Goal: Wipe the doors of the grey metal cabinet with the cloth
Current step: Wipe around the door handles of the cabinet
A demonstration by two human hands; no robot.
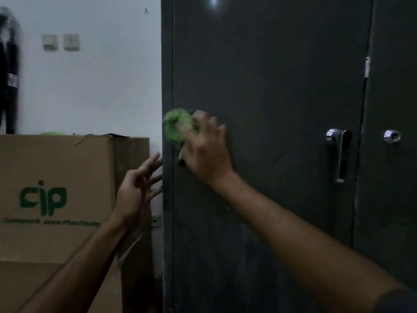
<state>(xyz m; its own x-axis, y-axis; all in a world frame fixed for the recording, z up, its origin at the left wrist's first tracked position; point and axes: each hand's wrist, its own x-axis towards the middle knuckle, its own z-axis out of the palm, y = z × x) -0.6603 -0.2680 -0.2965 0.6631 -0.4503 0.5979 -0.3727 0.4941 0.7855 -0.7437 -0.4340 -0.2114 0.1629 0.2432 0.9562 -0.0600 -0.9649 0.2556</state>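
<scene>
Cloth (177,128), green and bunched into a wad, sits pressed flat against the left door (266,154) of the grey metal cabinet (167,64), right at that door's outer edge, where the narrow frame strip begins. From the head view, the only one there is, the right hand (205,146) has it: the grip is bunched over the wad, fingers curled round its right side and pushing it into the metal, with a dark tail of the fabric hanging out below the palm. The forearm runs down and to the right, so the hand comes at the cloth from the lower right, and nearly the whole unwiped-looking panel lies to the right of it, towards the chrome handle (339,152) and the seam with the right door (392,177). I would judge the next stroke has only one useful way to go, back rightward across the panel or down along its tall axis, since to the left there is only frame and wall. The left hand (135,190) is spread, fingers splayed and holding nothing, hovering just beside the cabinet's left edge; whether the fingertips touch the metal I cannot tell. It is nearer the frame, yet the right hand is the one working. A cardboard box (58,188) stands to the left against the white wall (101,75).
</scene>
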